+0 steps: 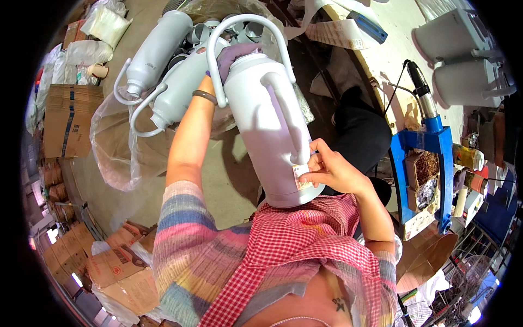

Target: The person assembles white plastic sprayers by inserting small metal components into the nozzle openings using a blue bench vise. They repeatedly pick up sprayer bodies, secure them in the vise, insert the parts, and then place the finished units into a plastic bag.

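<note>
A pale grey thermos flask [250, 114] leans across my lap, its base against my apron and its top pointing away from me. My left hand [233, 59], in a mauve glove, is closed around the flask's neck, below the raised carrying handle [261, 17]; its fingers are partly hidden. Near the base sits a small white and orange label [301, 177] on the flask's side. My right hand [336, 170] is bare, its thumb and fingers bent together at the label's edge, just under the side handle [289, 117].
More grey flasks [158, 52] lie in a clear plastic bag [117, 158] ahead on the left. On the right, a workbench [400, 41] carries a blue tape dispenser or cutter [369, 27], two grey flasks [449, 38] and a blue metal frame [402, 180]. Cardboard boxes [122, 272] stand left.
</note>
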